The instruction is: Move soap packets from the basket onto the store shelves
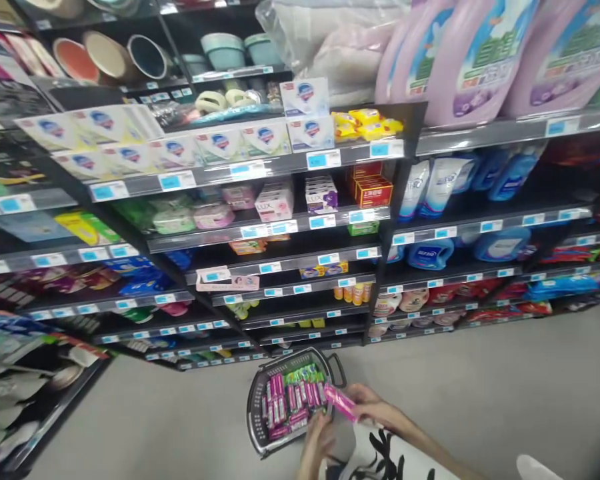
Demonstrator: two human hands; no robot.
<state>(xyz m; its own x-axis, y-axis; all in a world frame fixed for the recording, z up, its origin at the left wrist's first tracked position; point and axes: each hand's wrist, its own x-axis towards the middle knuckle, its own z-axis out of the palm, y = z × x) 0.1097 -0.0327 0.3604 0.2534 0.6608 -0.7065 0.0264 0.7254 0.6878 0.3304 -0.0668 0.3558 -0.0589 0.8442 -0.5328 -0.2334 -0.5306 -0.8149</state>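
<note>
My right hand (369,405) grips one end of a long pink packet (340,401), which tilts over the right side of a black shopping basket (256,427). The basket stands on the floor and holds many pink packets (276,408) laid in rows. Toward its back lie some green packets (303,375). My left hand (321,433) is at the basket's near right corner, close to the rim. Blur hides its fingers, so I cannot make out whether they touch the rim or hold anything.
Tall shelves face me, with boxed soap (265,137), small LUX boxes (275,200), blue bottles (430,253) and large pink detergent jugs (475,67). A low display shelf (55,407) stands at the left. Grey floor (460,380) extends to the right of the basket.
</note>
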